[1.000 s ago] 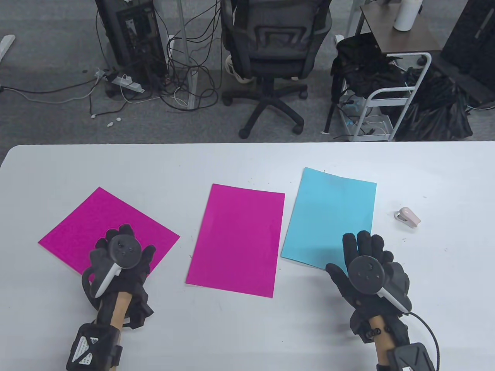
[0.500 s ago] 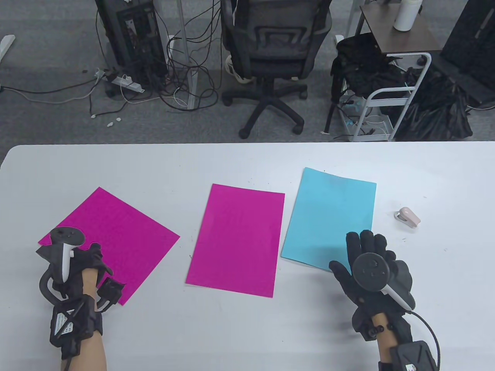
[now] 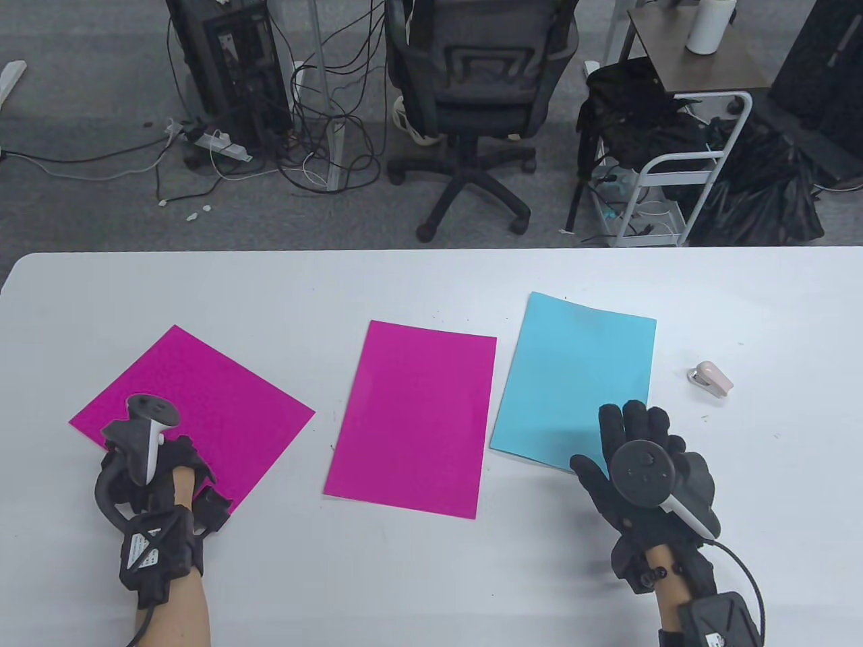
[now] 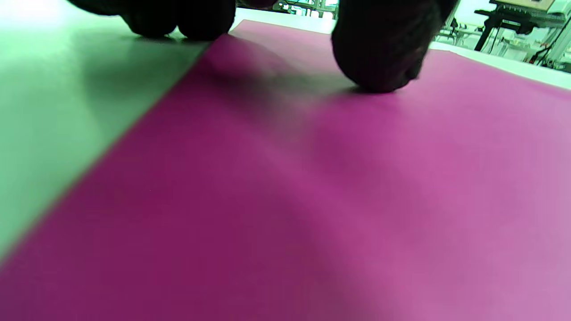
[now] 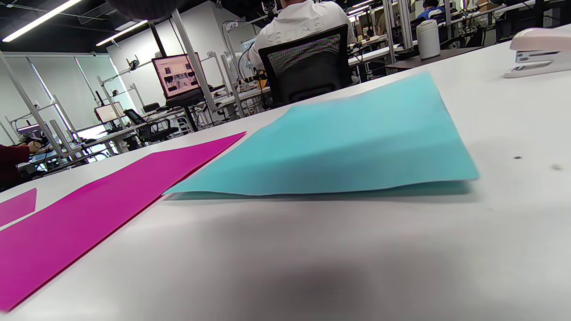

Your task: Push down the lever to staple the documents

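Note:
A small pale pink stapler (image 3: 710, 379) lies on the white table (image 3: 404, 283) at the right, also in the right wrist view (image 5: 539, 49). Three sheets lie flat: a magenta sheet (image 3: 202, 397) at the left, a magenta sheet (image 3: 411, 418) in the middle, a blue sheet (image 3: 573, 377) at the right. My left hand (image 3: 145, 472) is turned on its side at the left sheet's near-left edge; in the left wrist view one finger (image 4: 379, 53) touches the sheet and others (image 4: 178, 18) rest at its edge. My right hand (image 3: 634, 431) lies flat, fingers spread, over the blue sheet's near right corner.
Beyond the table's far edge stand an office chair (image 3: 472, 101), a computer tower with cables (image 3: 229, 67) and a white cart (image 3: 674, 175). In the right wrist view the blue sheet's near edge (image 5: 321, 187) sits slightly raised off the table.
My left hand lifted off the left magenta sheet, turned on its side and moved to the sheet's near-left edge, then shifted slightly right. My right hand stayed almost still.

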The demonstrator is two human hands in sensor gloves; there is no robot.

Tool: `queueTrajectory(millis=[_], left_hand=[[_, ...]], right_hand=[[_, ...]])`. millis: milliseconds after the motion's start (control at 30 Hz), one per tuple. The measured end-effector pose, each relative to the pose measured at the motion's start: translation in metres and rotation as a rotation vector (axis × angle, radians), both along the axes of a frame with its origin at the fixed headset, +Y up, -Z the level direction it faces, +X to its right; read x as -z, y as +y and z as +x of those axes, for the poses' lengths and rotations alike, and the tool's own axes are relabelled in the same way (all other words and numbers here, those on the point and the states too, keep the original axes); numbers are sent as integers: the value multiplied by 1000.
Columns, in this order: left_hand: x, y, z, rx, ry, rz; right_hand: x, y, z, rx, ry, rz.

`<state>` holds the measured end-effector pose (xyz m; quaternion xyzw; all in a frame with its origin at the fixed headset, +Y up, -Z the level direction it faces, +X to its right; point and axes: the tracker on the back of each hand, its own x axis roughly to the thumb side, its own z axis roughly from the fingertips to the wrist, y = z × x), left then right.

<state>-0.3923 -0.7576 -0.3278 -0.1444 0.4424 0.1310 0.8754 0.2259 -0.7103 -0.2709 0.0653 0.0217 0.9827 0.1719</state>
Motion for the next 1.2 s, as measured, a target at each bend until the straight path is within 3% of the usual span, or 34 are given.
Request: queueTrajectory(millis=[700,1033,1200], left_hand=[[6,-3,1,19,-29,113],[8,-2,1,14,-63,107],[15,-1,3,23,-136,98]], right_hand=[[15,-11,6,-36,-45,-56],[48,-32,11,-179,-108,-181],[67,-45,19,-221,-175,-254]])
